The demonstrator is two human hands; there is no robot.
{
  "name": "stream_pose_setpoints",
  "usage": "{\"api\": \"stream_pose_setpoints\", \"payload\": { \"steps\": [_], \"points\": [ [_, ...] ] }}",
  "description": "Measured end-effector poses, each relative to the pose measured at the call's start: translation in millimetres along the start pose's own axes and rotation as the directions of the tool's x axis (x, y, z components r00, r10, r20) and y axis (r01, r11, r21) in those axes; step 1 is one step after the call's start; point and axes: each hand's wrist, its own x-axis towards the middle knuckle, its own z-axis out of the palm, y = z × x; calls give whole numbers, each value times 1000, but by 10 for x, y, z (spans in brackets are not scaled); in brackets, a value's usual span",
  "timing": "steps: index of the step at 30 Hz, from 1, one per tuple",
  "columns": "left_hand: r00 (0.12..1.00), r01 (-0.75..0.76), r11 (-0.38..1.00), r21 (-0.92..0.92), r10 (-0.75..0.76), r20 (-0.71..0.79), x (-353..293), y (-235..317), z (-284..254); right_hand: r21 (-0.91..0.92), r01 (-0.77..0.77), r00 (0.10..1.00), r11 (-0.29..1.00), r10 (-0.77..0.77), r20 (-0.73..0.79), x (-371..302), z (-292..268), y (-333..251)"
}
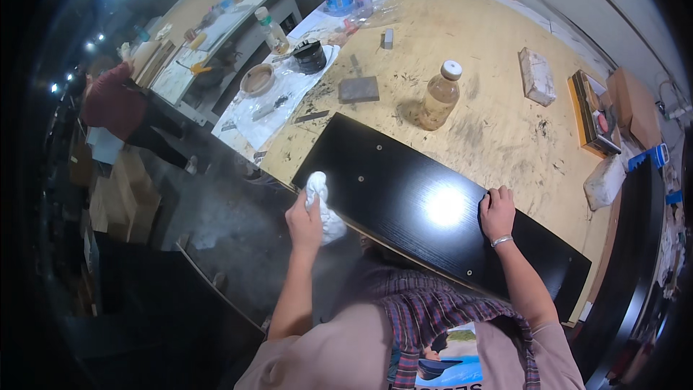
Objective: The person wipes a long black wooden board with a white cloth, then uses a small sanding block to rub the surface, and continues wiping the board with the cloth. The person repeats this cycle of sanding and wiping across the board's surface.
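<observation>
A glossy black board (411, 195) with several small metal fittings in its face lies slantwise along the near edge of the wooden workbench. My left hand (304, 222) grips a crumpled white cloth (328, 222) by the board's near left corner; part of the cloth hangs down past the edge. Toward the right end, my right hand (498, 213) rests on the board's top with its fingers curled at the far edge. How firmly they press there is hard to see. Beyond the board stands a capped plastic bottle (438, 97) of yellowish liquid.
On the bench (476, 43) lie a grey block (359, 89) and a white wrapped block (537, 76). A box of tools (595, 114) sits at the right. Black tin (309, 56) and round dish (258, 79) stand at the left. Another person (119, 105) works at a far-left table.
</observation>
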Motion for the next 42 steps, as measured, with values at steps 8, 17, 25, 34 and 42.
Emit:
{"api": "stream_pose_setpoints", "payload": {
  "steps": [8, 17, 25, 34, 42],
  "points": [
    [989, 88, 995, -57, -94, -117, 364, 114, -317, -15, -42, 999, 999, 42, -10, 12, 40, 23],
    [971, -105, 987, -123, 128, 204, 365, 85, 71, 329, 232, 973, 915, -216, -85, 1033, 400, -1507],
    [913, -248, 962, -119, 273, 305, 466, -287, 491, 411, 488, 841, 770, -541, 16, 1926, 1169, -3172],
    [889, -188, 976, -112, 218, 402, 369, -369, 531, 366, 649, 682, 666, -724, 108, 2430, 2192, -4759],
    [868, -200, 972, -128, 236, 437, 407, -351, 438, 292, 631, 696, 718, -691, 195, 2562, 2662, -5169]
  ]
}}
